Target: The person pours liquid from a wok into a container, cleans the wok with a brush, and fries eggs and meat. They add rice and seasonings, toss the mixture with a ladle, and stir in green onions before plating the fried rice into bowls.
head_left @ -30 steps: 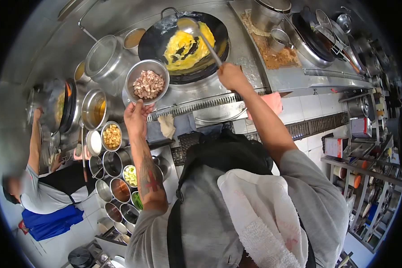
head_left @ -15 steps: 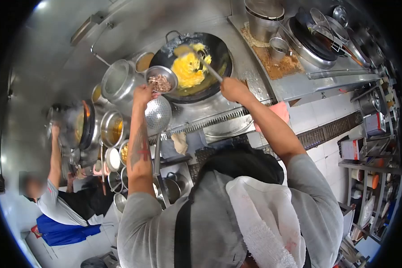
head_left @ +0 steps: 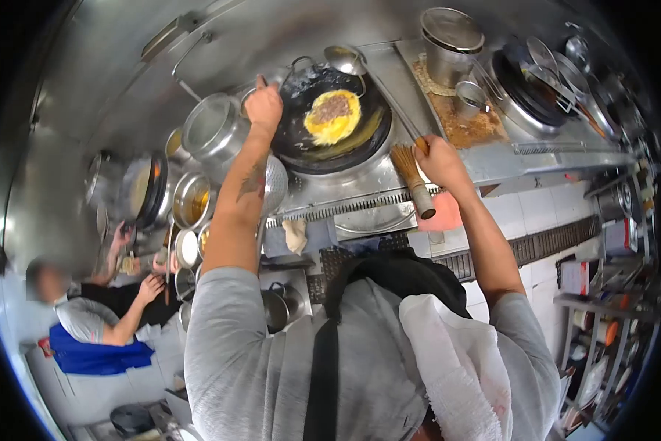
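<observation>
My right hand is closed round the wooden-ended handle of a long ladle, whose bowl hangs over the far right rim of the wok. A round of yellow egg with minced meat on top sits in the black wok. My left hand is beside the wok's left rim with its fingers curled; what they hold, if anything, is hidden. Just below my right hand, a bamboo brush rests at the stove's front edge.
To the left stand a large strainer pot, a pot of yellow liquid and a perforated skimmer. A co-worker is at the far left by another wok. A tall pot stands right of the wok.
The meat has gone from the small metal bowl onto the egg, and that bowl no longer shows in my left hand. The ladle has lifted from the egg to the far rim; my right hand moved right.
</observation>
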`<state>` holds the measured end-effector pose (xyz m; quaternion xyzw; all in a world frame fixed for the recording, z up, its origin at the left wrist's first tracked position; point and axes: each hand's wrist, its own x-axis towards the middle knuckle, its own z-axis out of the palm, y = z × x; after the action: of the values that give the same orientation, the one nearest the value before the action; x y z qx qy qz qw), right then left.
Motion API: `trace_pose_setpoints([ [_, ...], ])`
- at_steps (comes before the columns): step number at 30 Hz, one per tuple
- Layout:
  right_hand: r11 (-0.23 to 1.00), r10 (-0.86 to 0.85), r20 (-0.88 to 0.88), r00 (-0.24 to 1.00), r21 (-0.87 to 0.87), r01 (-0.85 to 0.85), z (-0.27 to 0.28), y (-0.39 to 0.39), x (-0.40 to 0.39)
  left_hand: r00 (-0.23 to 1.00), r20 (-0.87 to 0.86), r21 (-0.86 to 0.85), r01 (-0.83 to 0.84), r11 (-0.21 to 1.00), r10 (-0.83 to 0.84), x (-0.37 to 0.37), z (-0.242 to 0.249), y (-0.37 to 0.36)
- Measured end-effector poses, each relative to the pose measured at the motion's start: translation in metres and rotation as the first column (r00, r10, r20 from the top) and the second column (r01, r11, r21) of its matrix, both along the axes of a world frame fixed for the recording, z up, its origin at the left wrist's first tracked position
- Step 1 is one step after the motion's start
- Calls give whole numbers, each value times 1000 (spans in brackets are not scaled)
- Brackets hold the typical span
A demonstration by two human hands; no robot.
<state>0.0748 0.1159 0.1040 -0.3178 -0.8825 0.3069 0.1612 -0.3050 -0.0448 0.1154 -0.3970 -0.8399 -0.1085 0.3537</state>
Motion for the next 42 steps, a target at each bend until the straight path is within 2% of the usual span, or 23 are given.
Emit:
trace_pose_setpoints([
  [2, 999, 48, -13, 999, 5, -48, 1, 4, -9, 996, -10, 130, -89, 988, 91, 11, 0, -32],
  [4, 998, 55, -15, 998, 10, -55, 4, -3, -18, 875, 458, 347, -338, 875, 157, 30, -20, -83],
  [5, 995, 59, -83, 995, 88, -52, -20, -1, -28, 887, 462, 555, -296, 777, 8, 18, -65, -116],
  [6, 984, 98, -71, 993, 158, -85, -40, 2, -36, 773, 603, 708, -407, 577, -195, 51, -76, -144],
  [7, 965, 154, -66, 986, 225, -135, -53, 0, -45, 779, 565, 772, -382, 507, -273, 75, -100, -178],
  [10, 893, 224, 215, 951, 345, -288, -78, -9, -61, 676, 672, 735, -659, 158, -303, 170, -154, -286],
  [12, 748, 475, 245, 845, 393, -535, -158, 54, -80, 613, 766, 614, -787, -60, -194, 264, -153, -354],
  [13, 709, 545, 318, 776, 319, -629, -156, 61, -85, 628, 774, 607, -774, -182, -88, 314, -162, -392],
  [15, 821, 441, 448, 778, 150, -552, -154, 72, -114, 612, 782, 604, -698, -385, 118, 418, -176, -440],
  [16, 804, 403, 469, 786, 229, -549, -154, 74, -121, 583, 786, 604, -651, -460, 206, 478, -178, -459],
  [18, 810, 284, 505, 815, 329, -486, -98, 24, -127, 552, 787, 527, -367, -766, 277, 586, -204, -490],
  [20, 729, 403, 363, 841, 428, -534, -130, 63, -175, 548, 719, 453, 96, -886, 427, 682, -208, -495],
  [23, 756, 427, 385, 818, 344, -557, -94, 24, -190, 511, 672, 446, 299, -844, 536, 787, -230, -495],
  [25, 734, 482, 380, 789, 317, -601, -92, 12, -200, 348, 503, 482, 647, -591, 791, 821, -230, -496],
  [28, 715, 542, 362, 759, 277, -642, -71, -20, -185, 375, 516, 420, 673, -609, 770, 850, -213, -475],
  [29, 683, 546, 346, 763, 343, -644, -77, -16, -190, 471, 450, 423, 636, -645, 759, 911, -260, -477],
  [30, 679, 555, 341, 759, 341, -650, -71, -24, -188, 464, 445, 425, 644, -637, 766, 929, -246, -474],
  [32, 723, 535, 294, 792, 325, -609, -59, -43, -181, 128, 630, 377, 812, -445, 766, 952, -212, -463],
  [35, 639, 723, 38, 690, 342, -689, -59, -90, -199, 31, 557, 508, 778, -370, 830, 980, -201, -448],
  [37, 522, 852, -198, 484, 272, -809, -46, -163, -188, 88, 440, 603, 708, -367, 894, 987, -218, -431],
  [39, 395, 905, -266, 331, 241, -886, -28, -240, -166, 162, 503, 569, 677, -466, 849, 975, -254, -398],
  [41, 229, 944, -291, 159, 227, -947, -26, -310, -150, 280, 723, 282, 715, -640, 631, 908, -199, -354],
  [42, 136, 943, -326, 66, 198, -971, -21, -346, -132, 291, 763, 303, 628, -717, 577, 893, -201, -336],
])
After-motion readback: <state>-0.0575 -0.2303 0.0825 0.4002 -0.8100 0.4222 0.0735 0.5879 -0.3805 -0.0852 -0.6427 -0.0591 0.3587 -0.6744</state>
